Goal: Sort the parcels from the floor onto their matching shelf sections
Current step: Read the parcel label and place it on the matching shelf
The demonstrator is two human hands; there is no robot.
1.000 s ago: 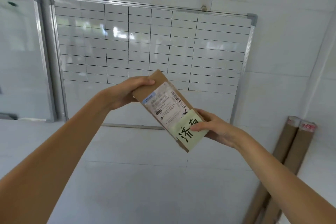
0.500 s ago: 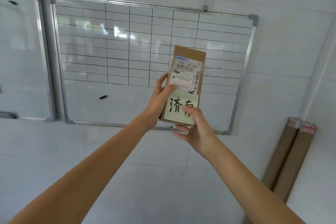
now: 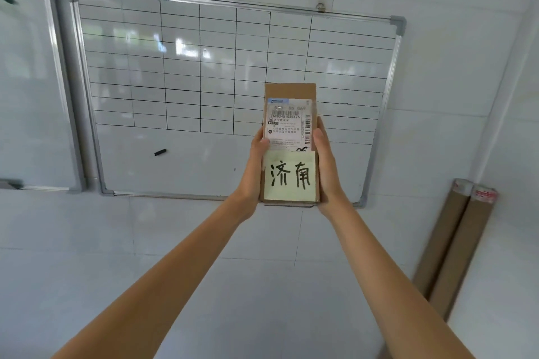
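Note:
A small brown cardboard parcel is held upright at arm's length in front of me. It carries a white shipping label with barcodes and a pale yellow sticky note with two handwritten black characters on its lower half. My left hand grips the parcel's left edge. My right hand grips its right edge, thumb on the label. No shelf or floor parcels are in sight.
A gridded whiteboard hangs on the white tiled wall behind the parcel, with a small black marker cap stuck on it. Another whiteboard hangs at the left. Two cardboard tubes lean in the right corner.
The parcel has turned from tilted to upright and squared to me. My right hand moved from the bottom of the note to the parcel's right edge; both arms stretched out further.

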